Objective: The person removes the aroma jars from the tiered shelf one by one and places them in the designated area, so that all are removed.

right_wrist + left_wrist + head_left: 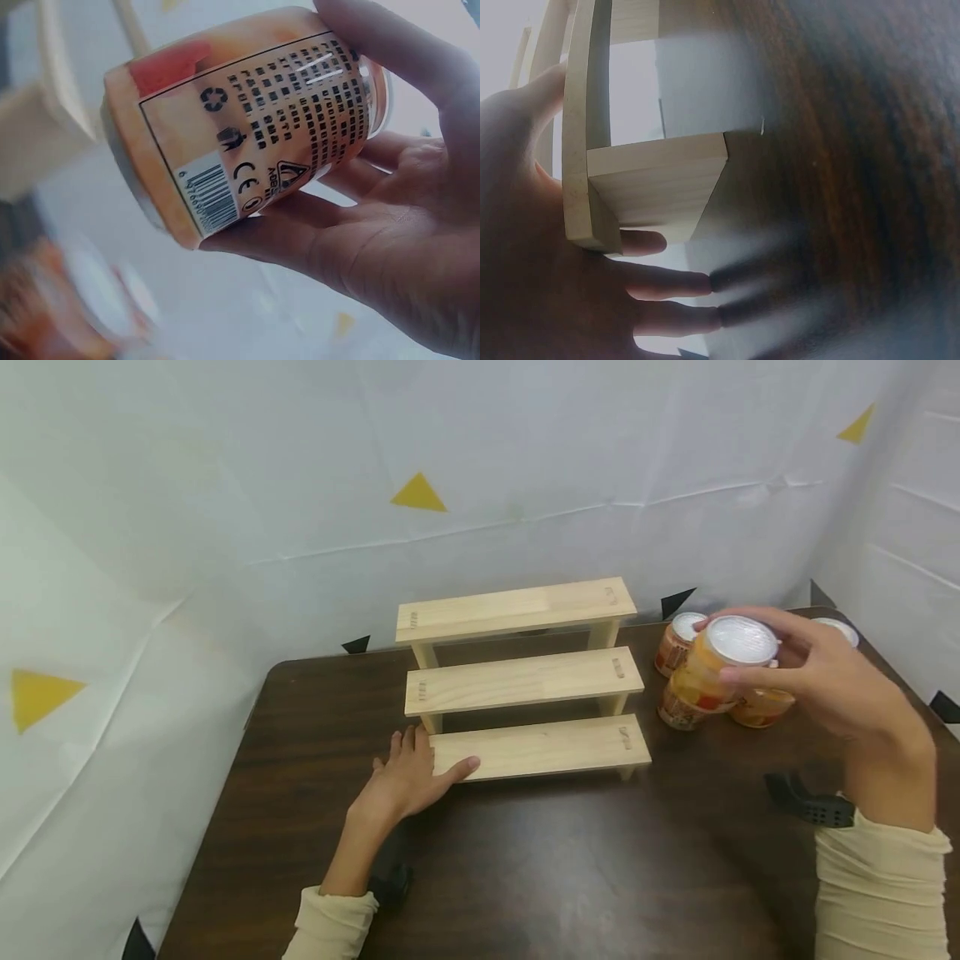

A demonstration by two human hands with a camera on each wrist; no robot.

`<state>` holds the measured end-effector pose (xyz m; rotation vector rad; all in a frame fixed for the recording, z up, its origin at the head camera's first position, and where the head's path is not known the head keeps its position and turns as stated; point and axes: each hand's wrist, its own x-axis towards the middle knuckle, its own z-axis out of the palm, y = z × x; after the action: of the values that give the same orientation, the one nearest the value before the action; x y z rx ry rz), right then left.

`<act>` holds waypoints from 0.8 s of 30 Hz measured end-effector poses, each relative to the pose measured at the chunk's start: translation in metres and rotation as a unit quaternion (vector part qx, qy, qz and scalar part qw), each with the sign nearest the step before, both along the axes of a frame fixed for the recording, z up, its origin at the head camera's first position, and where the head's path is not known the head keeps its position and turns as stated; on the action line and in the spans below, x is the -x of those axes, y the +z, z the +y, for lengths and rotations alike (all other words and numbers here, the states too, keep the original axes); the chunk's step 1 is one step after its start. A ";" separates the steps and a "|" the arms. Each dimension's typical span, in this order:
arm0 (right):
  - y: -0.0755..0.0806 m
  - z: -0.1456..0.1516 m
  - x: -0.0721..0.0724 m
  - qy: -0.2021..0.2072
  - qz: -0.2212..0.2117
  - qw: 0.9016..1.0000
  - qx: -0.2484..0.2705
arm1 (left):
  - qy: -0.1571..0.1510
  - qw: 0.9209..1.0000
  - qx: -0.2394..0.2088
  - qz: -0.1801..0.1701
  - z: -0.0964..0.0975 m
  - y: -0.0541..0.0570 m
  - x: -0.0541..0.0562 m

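Note:
My right hand grips a squat orange can with a silver top, holding it raised and tilted above other cans at the right of the table. In the right wrist view the can's printed label, with a barcode, faces the camera, and fingers and thumb wrap its far end. My left hand rests on the left end of the lowest board of a three-step wooden shelf, its thumb over the board. Seen from the left wrist, straight fingers extend past the board's end beside the support leg.
Behind and below the raised can stand several similar cans, among them one at the back and one partly covered by my right hand. The middle board and top board rise toward the white cloth wall. Dark wood forms the tabletop.

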<state>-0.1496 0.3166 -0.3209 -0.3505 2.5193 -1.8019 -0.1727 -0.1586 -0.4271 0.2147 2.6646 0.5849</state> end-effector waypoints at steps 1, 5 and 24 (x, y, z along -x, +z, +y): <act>0.000 0.009 -0.003 -0.020 -0.001 1.000 0.010 | 0.000 1.000 0.000 -0.001 0.000 0.000 0.001; -0.001 0.036 -0.011 -0.086 0.017 0.994 0.060 | 0.000 1.000 0.010 -0.004 -0.004 -0.005 0.008; -0.023 0.096 -0.030 -0.195 0.056 0.972 0.120 | -0.012 1.000 0.012 0.000 0.000 -0.004 0.003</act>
<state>-0.1192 0.4125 -0.3443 0.0502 2.5902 -2.2978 -0.1758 -0.1585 -0.4306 0.2406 2.6645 0.5448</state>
